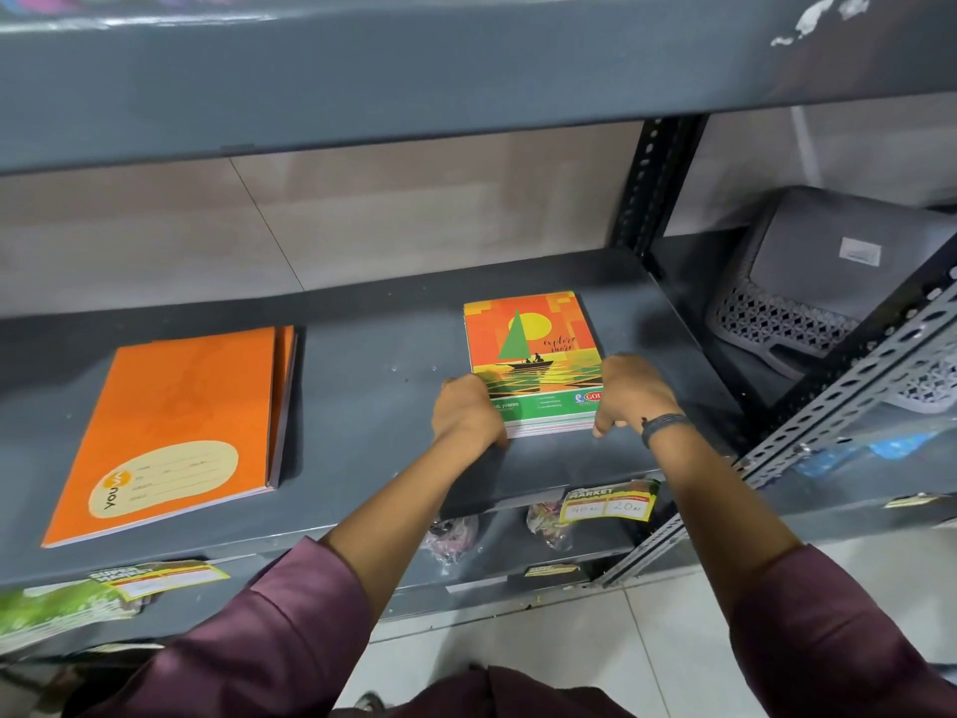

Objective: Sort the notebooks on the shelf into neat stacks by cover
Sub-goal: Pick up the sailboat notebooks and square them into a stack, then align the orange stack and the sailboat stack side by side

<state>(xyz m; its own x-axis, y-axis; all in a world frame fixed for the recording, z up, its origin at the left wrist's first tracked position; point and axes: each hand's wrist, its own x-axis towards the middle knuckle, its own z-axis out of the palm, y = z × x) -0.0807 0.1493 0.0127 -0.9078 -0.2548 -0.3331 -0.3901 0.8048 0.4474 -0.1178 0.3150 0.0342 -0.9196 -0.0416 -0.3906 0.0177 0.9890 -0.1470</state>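
A stack of sailboat-cover notebooks (pixel 528 349) lies flat on the grey shelf (pixel 373 386), right of centre. My left hand (pixel 468 414) grips the stack's near left corner, and my right hand (pixel 629 391) grips its near right corner. Both hands press against the stack's sides. A second stack of plain orange notebooks (pixel 176 422) lies at the shelf's left, its lower copies fanned slightly to the right. Neither hand touches the orange stack.
An upper shelf (pixel 414 75) overhangs close above. A slotted metal upright (pixel 652 184) stands at the back right, and another (pixel 849 375) runs diagonally at right. Grey plastic baskets (pixel 839 292) sit beyond it. Price tags (pixel 611 502) hang on the shelf's front edge.
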